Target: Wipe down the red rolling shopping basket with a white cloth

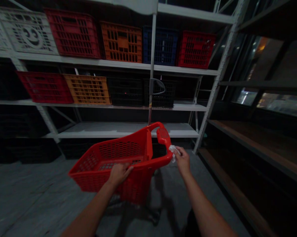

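Observation:
A red plastic shopping basket on wheels (128,154) stands tilted on the grey floor in front of me. My left hand (119,173) grips its near rim, fingers curled over the edge. My right hand (182,160) pinches a small white cloth (173,150) and presses it against the basket's red handle (163,136). Behind the basket rises its tall pull handle with a black grip (156,86).
White metal shelving (128,130) stands ahead, its upper levels loaded with red (73,33), orange (121,42), blue, white and black crates. Dark wooden shelves (257,144) run along the right. The lowest white shelf level holds nothing I can see.

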`<state>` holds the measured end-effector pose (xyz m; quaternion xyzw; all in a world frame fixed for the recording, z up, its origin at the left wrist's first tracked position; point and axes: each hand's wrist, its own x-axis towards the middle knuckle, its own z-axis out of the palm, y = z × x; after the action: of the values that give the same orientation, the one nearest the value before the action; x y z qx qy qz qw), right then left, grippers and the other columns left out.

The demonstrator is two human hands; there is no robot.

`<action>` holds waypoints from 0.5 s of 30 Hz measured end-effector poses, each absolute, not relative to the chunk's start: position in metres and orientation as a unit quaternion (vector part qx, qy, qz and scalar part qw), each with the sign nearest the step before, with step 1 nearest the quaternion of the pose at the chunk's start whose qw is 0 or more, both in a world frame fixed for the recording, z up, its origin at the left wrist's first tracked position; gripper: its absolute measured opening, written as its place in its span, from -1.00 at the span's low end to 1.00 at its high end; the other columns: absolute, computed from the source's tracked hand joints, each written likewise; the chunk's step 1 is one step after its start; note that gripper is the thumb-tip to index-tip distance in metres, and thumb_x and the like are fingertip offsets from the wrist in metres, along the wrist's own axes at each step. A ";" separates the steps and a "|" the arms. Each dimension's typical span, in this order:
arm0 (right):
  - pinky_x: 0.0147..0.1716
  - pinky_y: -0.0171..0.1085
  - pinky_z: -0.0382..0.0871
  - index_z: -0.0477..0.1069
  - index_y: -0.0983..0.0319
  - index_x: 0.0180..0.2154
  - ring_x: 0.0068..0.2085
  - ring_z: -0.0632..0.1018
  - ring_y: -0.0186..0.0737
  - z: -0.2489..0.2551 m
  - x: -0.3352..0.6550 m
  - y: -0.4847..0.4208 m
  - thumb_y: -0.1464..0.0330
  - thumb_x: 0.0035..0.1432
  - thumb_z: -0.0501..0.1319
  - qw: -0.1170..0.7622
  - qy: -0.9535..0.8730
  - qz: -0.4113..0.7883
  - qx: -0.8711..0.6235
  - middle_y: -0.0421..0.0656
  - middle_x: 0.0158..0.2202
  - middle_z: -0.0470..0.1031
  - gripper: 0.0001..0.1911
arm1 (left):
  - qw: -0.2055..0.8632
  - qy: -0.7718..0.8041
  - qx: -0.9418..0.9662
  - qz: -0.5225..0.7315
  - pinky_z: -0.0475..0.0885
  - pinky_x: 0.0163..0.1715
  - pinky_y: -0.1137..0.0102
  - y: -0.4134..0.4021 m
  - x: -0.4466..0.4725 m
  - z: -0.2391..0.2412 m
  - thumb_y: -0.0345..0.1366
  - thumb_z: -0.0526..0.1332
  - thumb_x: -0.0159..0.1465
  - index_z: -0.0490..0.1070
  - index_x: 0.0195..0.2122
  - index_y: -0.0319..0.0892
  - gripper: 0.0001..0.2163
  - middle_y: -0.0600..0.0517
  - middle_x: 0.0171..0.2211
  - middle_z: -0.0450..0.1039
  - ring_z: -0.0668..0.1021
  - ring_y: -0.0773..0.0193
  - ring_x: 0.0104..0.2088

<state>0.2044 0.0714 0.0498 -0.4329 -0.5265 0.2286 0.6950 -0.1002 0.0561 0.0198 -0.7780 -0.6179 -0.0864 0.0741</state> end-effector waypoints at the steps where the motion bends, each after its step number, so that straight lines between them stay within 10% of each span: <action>1: -0.22 -0.25 0.29 0.45 0.27 -0.35 -0.27 0.43 -0.22 0.059 0.211 0.078 0.32 -0.04 0.17 0.660 -0.577 0.217 -0.430 -0.12 -0.34 0.42 -0.80 | 0.068 -0.618 -0.778 -0.092 0.24 -0.41 0.44 0.056 -0.104 0.019 -0.01 -0.23 0.22 0.40 -0.43 -0.15 -0.52 -0.05 -0.46 0.49 0.49 0.23 -0.39; 15: -0.15 -0.27 0.28 0.46 0.18 -0.23 -0.17 0.41 -0.27 0.115 0.187 0.078 0.47 0.09 0.11 0.331 -0.915 0.028 -0.231 -0.13 -0.22 0.43 -0.78 | 0.045 -0.572 -0.788 -0.225 0.30 -0.34 0.37 -0.015 0.002 0.097 0.07 -0.15 0.18 0.37 -0.27 -0.14 -0.55 -0.04 -0.40 0.47 0.49 0.23 -0.37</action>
<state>0.1866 0.0783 0.1145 -0.2310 -0.9145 0.0277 0.3309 0.0016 -0.0148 0.0974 -0.7876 -0.5718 -0.2251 0.0450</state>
